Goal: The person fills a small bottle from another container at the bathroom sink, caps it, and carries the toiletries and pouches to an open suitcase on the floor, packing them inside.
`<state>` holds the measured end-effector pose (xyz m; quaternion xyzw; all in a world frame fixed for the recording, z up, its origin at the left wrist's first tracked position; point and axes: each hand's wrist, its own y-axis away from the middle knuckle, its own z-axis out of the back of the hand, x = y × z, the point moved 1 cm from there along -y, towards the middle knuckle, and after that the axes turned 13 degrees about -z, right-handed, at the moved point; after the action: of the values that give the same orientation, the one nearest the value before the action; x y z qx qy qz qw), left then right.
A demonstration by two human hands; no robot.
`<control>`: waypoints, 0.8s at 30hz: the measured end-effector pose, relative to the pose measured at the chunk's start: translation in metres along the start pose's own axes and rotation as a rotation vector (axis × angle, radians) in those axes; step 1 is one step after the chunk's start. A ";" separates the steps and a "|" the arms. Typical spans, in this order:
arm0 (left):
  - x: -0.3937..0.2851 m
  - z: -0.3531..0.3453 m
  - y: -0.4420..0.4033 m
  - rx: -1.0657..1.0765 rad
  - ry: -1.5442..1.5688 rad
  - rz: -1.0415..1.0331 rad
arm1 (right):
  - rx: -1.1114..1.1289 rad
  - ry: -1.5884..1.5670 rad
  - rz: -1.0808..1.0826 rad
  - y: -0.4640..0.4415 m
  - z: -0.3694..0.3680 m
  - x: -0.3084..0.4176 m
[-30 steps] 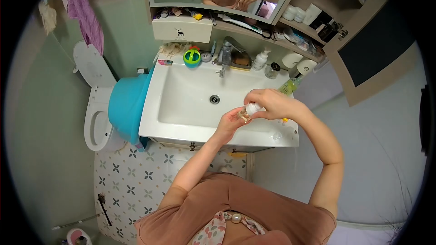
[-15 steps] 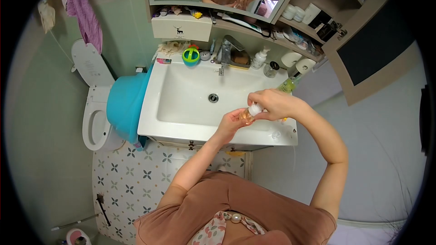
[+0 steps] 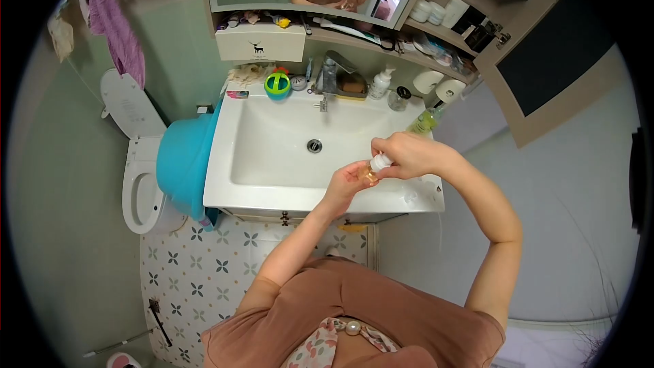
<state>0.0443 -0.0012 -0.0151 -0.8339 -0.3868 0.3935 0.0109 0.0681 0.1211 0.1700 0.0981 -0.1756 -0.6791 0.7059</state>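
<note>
My left hand [image 3: 347, 185] wraps round a small clear bottle [image 3: 368, 174] with amber-coloured contents, above the front right part of the white sink [image 3: 272, 157]. At the top of the bottle, the fingers of my right hand [image 3: 412, 155] close on its white cap [image 3: 381, 162]. The bottle leans a little, and the fingers cover much of it. Whether the cap is loose or fixed on the bottle I cannot tell.
Behind the basin stand a faucet [image 3: 323, 104], a white pump bottle [image 3: 381, 84], a dark-lidded jar [image 3: 399, 99] and a green bottle [image 3: 424, 121]. A cabinet door [image 3: 552, 61] hangs open at upper right. Left of the counter are a blue tub [image 3: 180, 163] and a toilet [image 3: 141, 194].
The camera view has shifted slightly, so the sink and shelves appear a little higher and further left. Both hands keep their hold on the bottle and its cap.
</note>
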 end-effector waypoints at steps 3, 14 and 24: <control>0.002 0.000 0.002 -0.018 0.031 0.003 | -0.075 -0.037 0.087 0.006 0.001 0.001; 0.003 -0.010 0.005 -0.021 0.006 0.038 | -0.004 -0.112 0.009 0.010 -0.013 -0.008; 0.002 -0.019 0.010 -0.007 -0.041 0.137 | -0.092 -0.435 -0.116 0.027 -0.032 -0.011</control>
<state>0.0642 -0.0011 -0.0064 -0.8503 -0.3303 0.4088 -0.0271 0.1046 0.1302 0.1496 -0.0727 -0.2865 -0.7309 0.6152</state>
